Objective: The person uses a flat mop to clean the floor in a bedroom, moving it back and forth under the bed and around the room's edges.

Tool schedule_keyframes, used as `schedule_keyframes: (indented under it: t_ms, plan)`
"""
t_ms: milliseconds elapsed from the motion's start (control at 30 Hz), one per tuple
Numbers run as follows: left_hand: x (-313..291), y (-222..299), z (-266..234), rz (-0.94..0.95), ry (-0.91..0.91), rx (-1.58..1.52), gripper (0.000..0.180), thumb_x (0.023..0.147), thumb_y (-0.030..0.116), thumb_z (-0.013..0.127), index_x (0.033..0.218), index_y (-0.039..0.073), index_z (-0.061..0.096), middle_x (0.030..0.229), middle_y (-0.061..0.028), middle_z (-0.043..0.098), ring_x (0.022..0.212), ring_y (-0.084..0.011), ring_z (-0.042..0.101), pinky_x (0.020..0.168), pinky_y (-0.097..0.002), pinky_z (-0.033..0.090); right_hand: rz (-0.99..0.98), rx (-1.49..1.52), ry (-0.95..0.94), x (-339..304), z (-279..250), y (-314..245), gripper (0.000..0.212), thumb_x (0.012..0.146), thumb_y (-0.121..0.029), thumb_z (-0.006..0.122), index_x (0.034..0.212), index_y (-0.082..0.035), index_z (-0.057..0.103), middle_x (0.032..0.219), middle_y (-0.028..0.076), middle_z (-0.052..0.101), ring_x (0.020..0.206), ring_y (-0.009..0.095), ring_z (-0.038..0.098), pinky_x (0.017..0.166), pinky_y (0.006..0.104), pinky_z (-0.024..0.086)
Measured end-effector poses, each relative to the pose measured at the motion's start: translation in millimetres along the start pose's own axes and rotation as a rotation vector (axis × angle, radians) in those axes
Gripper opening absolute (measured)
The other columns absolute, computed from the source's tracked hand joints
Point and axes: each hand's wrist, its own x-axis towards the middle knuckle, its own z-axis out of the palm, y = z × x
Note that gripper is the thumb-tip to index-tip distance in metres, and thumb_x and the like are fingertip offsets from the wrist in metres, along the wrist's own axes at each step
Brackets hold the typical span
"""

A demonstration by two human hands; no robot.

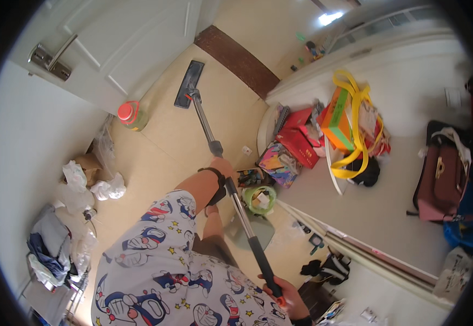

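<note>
A flat mop runs diagonally across the view, its dark rectangular head (pixel 189 84) lying on the tiled floor near the door. Its silver pole (pixel 240 209) comes back toward me and ends in a black grip (pixel 263 266). My left hand (pixel 221 165) is wrapped round the pole about midway, just below a grey collar. A dark band circles that wrist. Lower down at the right, my right hand (pixel 290 299) is closed on the end of the grip, beside an orange-red part. Cartoon-print clothing (pixel 182 266) covers my body and upper left arm.
A white door (pixel 122 43) stands at the upper left, with a red-capped jug (pixel 132 115) by it. Plastic bags (pixel 79 185) and a clothes-laden rack (pixel 51 255) line the left wall. A green-lined bin (pixel 259 200) sits right of the pole, beside a white shelf (pixel 350 217) holding bags and boxes.
</note>
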Motion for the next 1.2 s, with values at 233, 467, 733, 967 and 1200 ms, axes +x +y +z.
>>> schedule_keyframes:
  t_ms: [233,467,733,967,1200]
  plan:
    - [-30,106,52,-0.178,-0.371,-1.489,0.048,0.084,0.041,0.039,0.074,-0.003,0.055,0.062,-0.0176,0.057,0.046,-0.0236,0.057,0.038,-0.0362,0.045,0.084,-0.219,0.438,-99,-73,34,0.034,0.082,-0.022,0.052,0.112,-0.006,0.046,0.069,0.006,0.049,0.055,0.014,0.047,0.047,0.0262,0.040]
    - [-61,172,39,0.044,-0.666,-2.006,0.045,0.085,0.045,0.039,0.081,0.002,0.052,0.069,-0.0119,0.057,0.055,-0.0244,0.059,0.050,-0.0357,0.051,-0.279,-1.228,0.757,-189,-16,8,0.034,0.083,-0.014,0.052,0.114,-0.002,0.048,0.057,0.000,0.047,0.044,0.008,0.042,0.040,0.0219,0.035]
    - [-27,139,3,0.165,-0.464,-2.245,0.027,0.078,0.031,0.059,0.079,0.006,0.050,0.073,-0.0064,0.054,0.063,-0.0199,0.058,0.059,-0.0331,0.052,-0.224,-1.397,0.762,-185,58,-66,0.037,0.081,-0.013,0.054,0.115,-0.003,0.049,0.065,0.004,0.054,0.053,0.009,0.045,0.047,0.0229,0.036]
    - [43,70,-60,0.155,-0.306,-2.517,0.026,0.077,0.031,0.059,0.071,0.006,0.051,0.067,-0.0060,0.054,0.060,-0.0196,0.058,0.055,-0.0328,0.051,-0.532,-2.037,0.728,-131,70,-170,0.040,0.080,-0.015,0.052,0.117,-0.005,0.046,0.082,0.020,0.060,0.067,0.031,0.058,0.058,0.0348,0.045]
    - [70,-1,-175,-0.106,-0.075,-2.320,0.027,0.081,0.030,0.052,0.076,0.004,0.050,0.067,-0.0092,0.055,0.062,-0.0230,0.059,0.059,-0.0353,0.052,-0.591,-2.365,0.845,-111,153,-298,0.050,0.067,-0.021,0.064,0.114,-0.009,0.049,0.066,0.013,0.055,0.056,0.031,0.053,0.052,0.0385,0.042]
